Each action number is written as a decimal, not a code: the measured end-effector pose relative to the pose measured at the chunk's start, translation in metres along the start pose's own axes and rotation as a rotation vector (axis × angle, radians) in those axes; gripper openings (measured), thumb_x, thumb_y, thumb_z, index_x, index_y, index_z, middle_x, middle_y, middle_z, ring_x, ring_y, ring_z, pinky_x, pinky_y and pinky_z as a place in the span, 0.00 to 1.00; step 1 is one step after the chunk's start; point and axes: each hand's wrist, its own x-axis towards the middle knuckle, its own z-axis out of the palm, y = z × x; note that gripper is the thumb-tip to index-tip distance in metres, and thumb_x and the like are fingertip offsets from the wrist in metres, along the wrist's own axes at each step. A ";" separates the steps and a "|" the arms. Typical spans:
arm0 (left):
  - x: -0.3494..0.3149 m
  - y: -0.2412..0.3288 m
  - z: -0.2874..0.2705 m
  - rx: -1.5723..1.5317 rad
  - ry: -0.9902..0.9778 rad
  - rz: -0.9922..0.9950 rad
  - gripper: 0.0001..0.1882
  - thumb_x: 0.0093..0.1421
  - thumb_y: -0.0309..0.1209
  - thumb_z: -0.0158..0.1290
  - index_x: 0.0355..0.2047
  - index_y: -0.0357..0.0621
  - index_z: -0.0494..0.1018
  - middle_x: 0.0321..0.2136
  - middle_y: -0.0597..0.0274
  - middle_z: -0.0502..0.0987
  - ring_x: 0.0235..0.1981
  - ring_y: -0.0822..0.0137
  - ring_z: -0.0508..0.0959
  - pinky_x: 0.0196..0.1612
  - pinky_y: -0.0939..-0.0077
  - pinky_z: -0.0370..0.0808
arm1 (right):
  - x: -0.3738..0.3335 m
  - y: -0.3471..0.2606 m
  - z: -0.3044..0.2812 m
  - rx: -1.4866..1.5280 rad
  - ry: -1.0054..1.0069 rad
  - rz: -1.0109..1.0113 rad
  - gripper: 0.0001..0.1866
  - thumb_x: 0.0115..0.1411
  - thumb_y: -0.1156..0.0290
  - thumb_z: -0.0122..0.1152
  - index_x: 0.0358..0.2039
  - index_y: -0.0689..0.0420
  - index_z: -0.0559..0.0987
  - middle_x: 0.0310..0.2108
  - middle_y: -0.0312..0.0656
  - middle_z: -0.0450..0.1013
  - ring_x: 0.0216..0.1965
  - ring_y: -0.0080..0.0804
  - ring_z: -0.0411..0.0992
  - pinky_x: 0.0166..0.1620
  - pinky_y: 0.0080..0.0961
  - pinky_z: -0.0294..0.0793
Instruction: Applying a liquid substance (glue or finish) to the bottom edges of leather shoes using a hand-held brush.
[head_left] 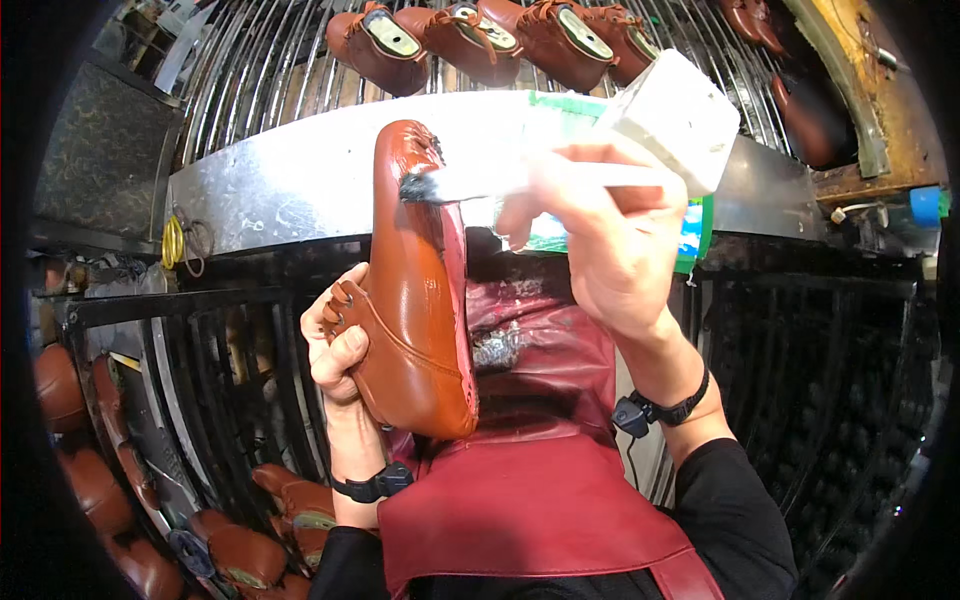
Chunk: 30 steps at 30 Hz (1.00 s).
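Observation:
A brown leather shoe upper (408, 270) is held on its side with its toe pointing away from me, its pinkish bottom edge facing right. My left hand (335, 335) grips it from the left, fingers and thumb closed around the laced part. In my right hand (610, 220) is a brush (480, 183) with a pale handle, pinched between thumb and fingers. Its dark bristles touch the shoe near the toe, where the leather looks wet and glossy. Glare washes out part of the handle.
A metal ledge (270, 190) runs across in front of me. On it stand a white block-shaped container (680, 115) and a green-edged package (570, 110). Behind, several brown shoes (470, 45) sit on a roller rack. More shoes (240, 550) lie at lower left. A red apron (520, 510) covers my lap.

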 end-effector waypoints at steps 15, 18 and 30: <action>0.055 0.000 -0.033 -0.186 0.211 0.045 0.33 0.62 0.40 0.59 0.62 0.28 0.70 0.55 0.45 0.80 0.52 0.54 0.83 0.60 0.59 0.80 | -0.015 0.065 0.039 0.340 0.131 0.364 0.12 0.73 0.70 0.62 0.42 0.69 0.80 0.32 0.51 0.83 0.28 0.34 0.83 0.32 0.32 0.87; 0.123 0.037 -0.047 0.097 0.184 0.128 0.23 0.74 0.40 0.47 0.60 0.36 0.73 0.53 0.55 0.81 0.50 0.64 0.83 0.54 0.70 0.79 | -0.016 0.073 0.032 0.347 0.217 0.332 0.12 0.74 0.70 0.61 0.41 0.69 0.80 0.31 0.52 0.82 0.28 0.37 0.83 0.29 0.34 0.87; 0.427 0.100 -0.069 1.889 0.478 -0.192 0.36 0.49 0.61 0.66 0.53 0.54 0.84 0.56 0.48 0.82 0.59 0.46 0.81 0.61 0.52 0.77 | -0.003 0.054 0.001 0.159 0.470 0.145 0.11 0.76 0.67 0.57 0.42 0.64 0.76 0.32 0.51 0.81 0.26 0.38 0.82 0.28 0.34 0.86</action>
